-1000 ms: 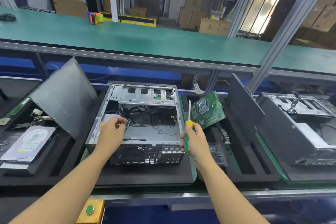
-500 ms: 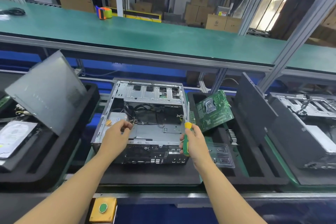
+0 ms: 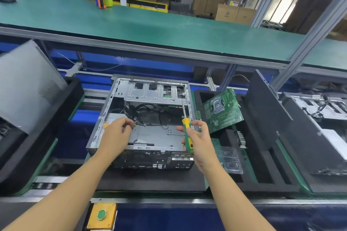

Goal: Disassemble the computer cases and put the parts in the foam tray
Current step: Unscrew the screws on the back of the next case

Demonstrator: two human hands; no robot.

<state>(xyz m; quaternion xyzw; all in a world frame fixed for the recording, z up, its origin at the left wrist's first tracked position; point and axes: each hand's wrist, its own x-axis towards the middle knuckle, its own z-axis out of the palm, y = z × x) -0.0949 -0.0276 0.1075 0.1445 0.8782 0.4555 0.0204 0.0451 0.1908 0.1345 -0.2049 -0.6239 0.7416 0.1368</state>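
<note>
An open metal computer case point(image 3: 150, 92) lies on a black foam pad in front of me, with black cables inside. My left hand point(image 3: 117, 133) reaches into its left side, fingertips pinched near the cables; what they hold is too small to tell. My right hand point(image 3: 200, 140) hovers over the case's right front corner, gripping a green and yellow screwdriver point(image 3: 186, 133) with the shaft pointing up. To the right, a black foam tray point(image 3: 262, 155) holds a green motherboard point(image 3: 221, 110) leaning in a slot and a clear plastic piece point(image 3: 230, 161).
A grey side panel point(image 3: 26, 84) leans in another foam tray at the left. A second open case point(image 3: 323, 116) sits at the right behind a dark upright panel point(image 3: 266, 110). A green shelf point(image 3: 150, 24) runs overhead with a tape dispenser point(image 3: 103, 0). A yellow button box point(image 3: 102, 214) is at the near edge.
The view has shifted left and down a little. My right hand has moved left over the case with the screwdriver. My left hand has stayed inside the case's left side.
</note>
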